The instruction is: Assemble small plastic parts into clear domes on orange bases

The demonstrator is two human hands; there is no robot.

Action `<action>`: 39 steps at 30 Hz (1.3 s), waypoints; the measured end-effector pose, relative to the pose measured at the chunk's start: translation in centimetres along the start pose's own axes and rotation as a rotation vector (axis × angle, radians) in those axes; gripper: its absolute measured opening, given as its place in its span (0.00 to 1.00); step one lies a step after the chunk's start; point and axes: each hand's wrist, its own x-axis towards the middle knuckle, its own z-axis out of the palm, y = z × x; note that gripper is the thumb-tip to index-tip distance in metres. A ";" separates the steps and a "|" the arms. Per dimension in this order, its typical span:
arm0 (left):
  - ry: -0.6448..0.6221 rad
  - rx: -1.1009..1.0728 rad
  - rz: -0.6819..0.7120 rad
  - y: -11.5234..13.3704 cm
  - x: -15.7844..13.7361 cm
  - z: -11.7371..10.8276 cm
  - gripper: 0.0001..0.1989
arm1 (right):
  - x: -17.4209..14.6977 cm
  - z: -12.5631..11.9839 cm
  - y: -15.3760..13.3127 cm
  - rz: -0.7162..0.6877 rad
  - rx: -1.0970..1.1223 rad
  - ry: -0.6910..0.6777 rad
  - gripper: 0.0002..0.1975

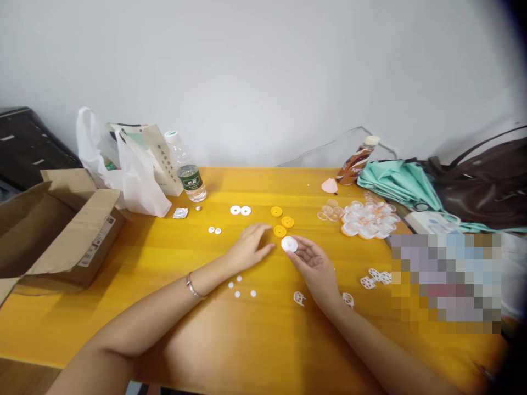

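Between the thumb and fingers of my right hand [315,266] is a white round plastic disc [289,244], tilted up above the table. My left hand [251,247] hovers with fingers apart and nothing in it, just left of three yellow round pieces [280,231]. Two white rings [240,210] lie side by side farther back. A pair of small white round parts [214,230] sits to the left. Several tiny white discs [237,294] are scattered nearer me, below my left hand. White openwork plastic pieces [299,298] lie by my right wrist, partly covered by it.
Clear plastic domes with orange rims [368,219] are heaped at the right. An open cardboard box [82,241], plastic bag [140,186] and water bottle [189,175] stand left. Behind the domes are a brown drink bottle [356,162], green cloth [403,184] and dark bag [486,170].
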 end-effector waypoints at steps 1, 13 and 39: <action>-0.010 -0.012 -0.012 -0.1 0.9 0.5 0.19 | 0.1 -0.1 0.0 -0.002 0.008 0.019 0.17; -0.127 -1.082 -0.376 1.3 0.6 -1.2 0.21 | -0.4 -0.2 -1.2 -0.014 0.083 0.105 0.18; -0.002 -0.621 -0.196 2.3 -3.7 -1.6 0.18 | -1.9 0.5 -0.1 -0.172 -0.196 -0.182 0.17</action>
